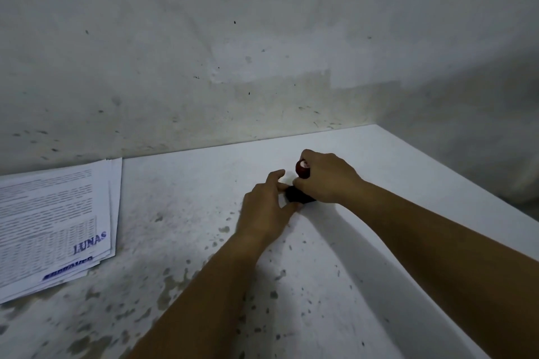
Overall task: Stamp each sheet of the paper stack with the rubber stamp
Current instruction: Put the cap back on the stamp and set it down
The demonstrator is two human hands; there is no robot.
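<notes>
A paper stack (58,221) lies at nine o'clock. Its top sheet bears a blue stamped word, "LUNAS", near its five o'clock corner. A sheet beneath shows a second blue stamp mark at its edge, too blurred to read. The printed lines and table on the sheet are too small to read.

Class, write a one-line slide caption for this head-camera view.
Right hand grips the rubber stamp on the table; left hand touches its dark base, stamped papers aside.

A bare utility room: stained plaster wall (204,52), speckled white table (320,285).
</notes>
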